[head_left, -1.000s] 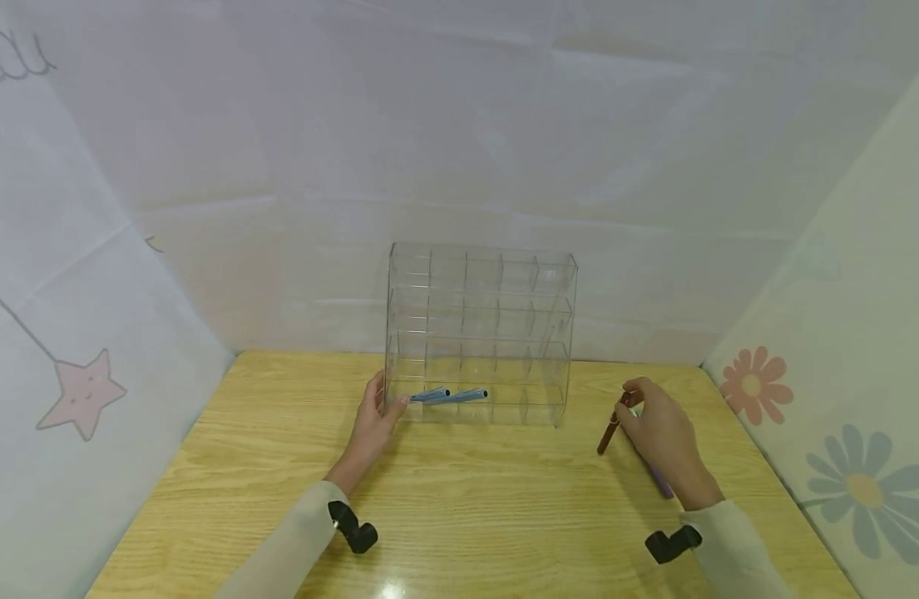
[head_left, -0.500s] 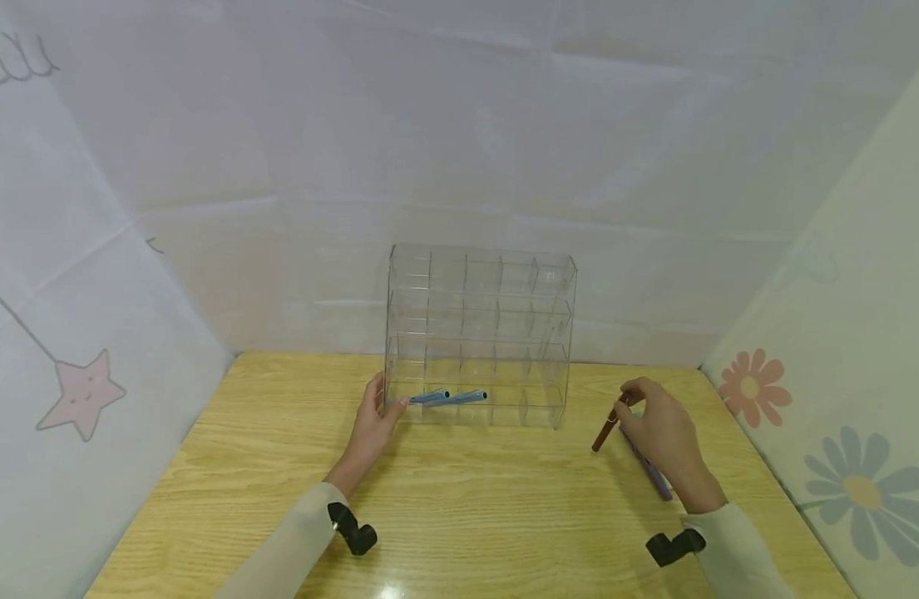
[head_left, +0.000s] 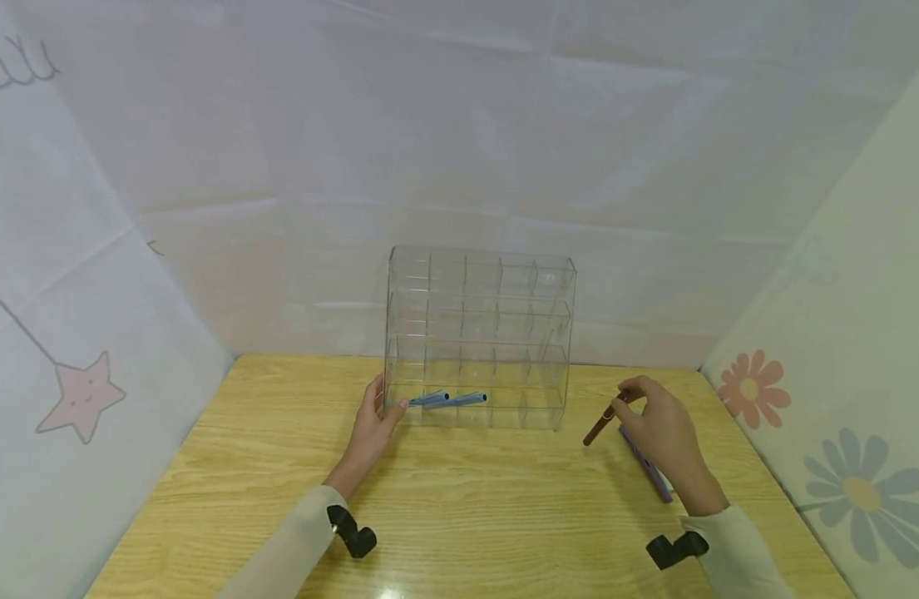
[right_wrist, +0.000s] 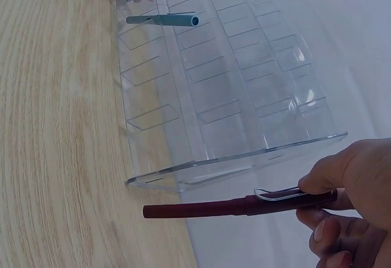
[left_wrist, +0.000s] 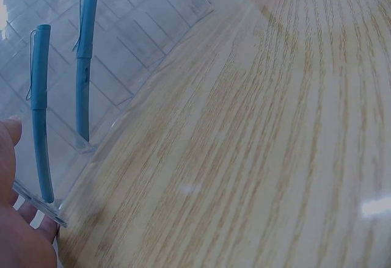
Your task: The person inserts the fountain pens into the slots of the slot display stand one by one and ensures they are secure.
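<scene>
A clear acrylic pen organizer [head_left: 477,324] with rows of compartments stands at the back of the table. My left hand [head_left: 371,424] grips its lower left side, thumb in front and fingers behind the edge. Two blue pens [left_wrist: 39,112] stand in the bottom row at the left, capped ends up, in neighbouring compartments. To the right of the organizer, my right hand [head_left: 659,428] pinches a dark red pen [right_wrist: 238,207] by its clip end. That pen slants with its free end down and toward the organizer. Below the right hand, a purple pen [head_left: 644,464] lies on the table.
Beside the purple pen a pale object shows, mostly hidden by the right hand. The wooden table [head_left: 444,516] meets a pale cloth backdrop [head_left: 459,125] behind the organizer, with printed cloth sides at left and right.
The dark red pen's free end has swung left and up, toward the organizer, in the right hand. More of the purple pen shows. The left hand keeps its grip on the organizer.
</scene>
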Available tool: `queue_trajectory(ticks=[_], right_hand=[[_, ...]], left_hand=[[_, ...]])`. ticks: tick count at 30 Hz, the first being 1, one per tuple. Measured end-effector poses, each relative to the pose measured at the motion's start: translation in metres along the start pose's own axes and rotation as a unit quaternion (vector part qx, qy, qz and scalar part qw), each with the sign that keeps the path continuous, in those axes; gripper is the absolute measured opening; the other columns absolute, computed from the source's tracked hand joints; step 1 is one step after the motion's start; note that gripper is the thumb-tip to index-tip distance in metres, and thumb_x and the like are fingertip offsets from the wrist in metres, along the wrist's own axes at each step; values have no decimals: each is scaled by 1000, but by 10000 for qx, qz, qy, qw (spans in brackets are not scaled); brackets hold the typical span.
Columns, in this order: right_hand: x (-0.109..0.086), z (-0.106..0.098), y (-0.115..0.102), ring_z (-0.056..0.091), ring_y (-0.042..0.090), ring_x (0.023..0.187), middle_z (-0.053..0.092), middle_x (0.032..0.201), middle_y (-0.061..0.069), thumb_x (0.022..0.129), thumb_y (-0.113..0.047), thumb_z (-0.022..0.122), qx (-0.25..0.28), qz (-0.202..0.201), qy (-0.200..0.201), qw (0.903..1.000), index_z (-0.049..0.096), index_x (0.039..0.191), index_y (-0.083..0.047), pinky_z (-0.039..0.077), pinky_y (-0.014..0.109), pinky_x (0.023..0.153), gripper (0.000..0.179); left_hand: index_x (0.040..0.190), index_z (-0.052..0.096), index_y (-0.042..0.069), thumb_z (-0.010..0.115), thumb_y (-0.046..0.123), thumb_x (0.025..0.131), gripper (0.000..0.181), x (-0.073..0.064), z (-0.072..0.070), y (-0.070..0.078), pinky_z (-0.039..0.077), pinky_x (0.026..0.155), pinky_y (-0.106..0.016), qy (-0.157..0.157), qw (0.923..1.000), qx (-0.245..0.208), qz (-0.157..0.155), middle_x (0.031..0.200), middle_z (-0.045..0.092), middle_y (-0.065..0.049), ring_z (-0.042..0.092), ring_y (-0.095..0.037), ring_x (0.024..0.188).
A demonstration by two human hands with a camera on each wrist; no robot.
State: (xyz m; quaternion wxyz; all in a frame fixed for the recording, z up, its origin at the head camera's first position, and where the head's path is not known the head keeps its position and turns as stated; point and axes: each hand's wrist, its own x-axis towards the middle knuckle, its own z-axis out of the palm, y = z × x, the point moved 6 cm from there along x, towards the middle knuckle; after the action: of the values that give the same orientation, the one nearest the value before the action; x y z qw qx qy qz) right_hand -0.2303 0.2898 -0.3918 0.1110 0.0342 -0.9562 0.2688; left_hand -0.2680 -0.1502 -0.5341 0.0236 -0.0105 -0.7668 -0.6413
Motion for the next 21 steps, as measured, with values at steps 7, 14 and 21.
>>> queue_trajectory(ticks=[7,14,21], right_hand=[[1,-2,-4,42,10,49,78,115,16,104,-21,69,47,-98,120,9999,69,125,-4,35,27,40,28],[1,-4,-11,42,8,49,78,116,16,103,-21,71,158,-278,175,9993,70,124,-4,35,27,39,26],[0,-6,-18,42,7,50,79,114,14,103,-24,73,278,-412,238,9985,71,123,-6,35,26,39,27]], left_hand=[[172,12,15,57,33,113,77,0,0,0,25,132,-64,-1,10000,73,-64,178,13,-22,15,-48,165],[172,11,15,57,33,113,77,0,0,0,24,133,-64,6,9999,93,-81,178,13,-22,14,-48,166],[172,12,15,57,31,113,76,0,0,1,25,132,-64,17,9999,102,-67,178,14,-22,15,-48,165]])
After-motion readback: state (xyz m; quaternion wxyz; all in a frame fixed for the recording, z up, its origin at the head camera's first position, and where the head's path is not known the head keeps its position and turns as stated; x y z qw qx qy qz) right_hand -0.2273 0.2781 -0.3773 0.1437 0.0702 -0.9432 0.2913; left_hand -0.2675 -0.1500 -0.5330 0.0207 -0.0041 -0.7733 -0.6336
